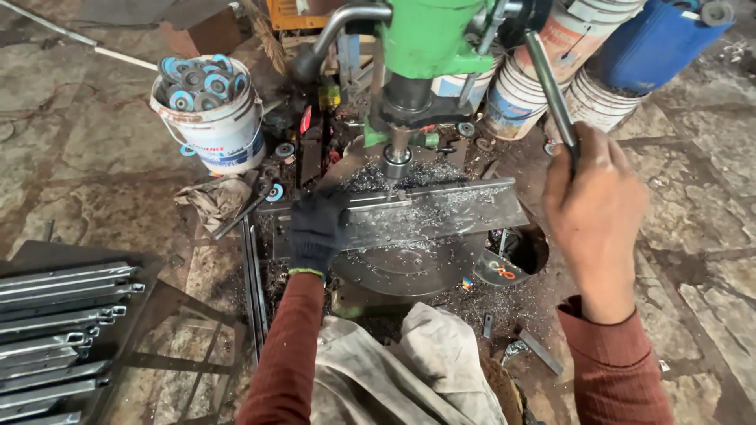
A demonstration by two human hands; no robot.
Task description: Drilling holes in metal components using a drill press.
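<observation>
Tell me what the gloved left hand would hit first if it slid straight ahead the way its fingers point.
The left hand lies on the metal plate, fingers pointing up the picture. Straight ahead it would likely meet the dark clutter by the drill press column first, though depth is unclear.

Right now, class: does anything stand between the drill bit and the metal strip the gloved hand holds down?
Nothing visible does. The drill bit hangs directly over the metal strip, with only loose shavings around it. The gloved left hand presses the strip well left of the bit.

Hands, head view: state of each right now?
Left hand: gloved, pressing the metal strip flat on the drill table.
Right hand: bare, closed on the drill press feed lever.
</observation>
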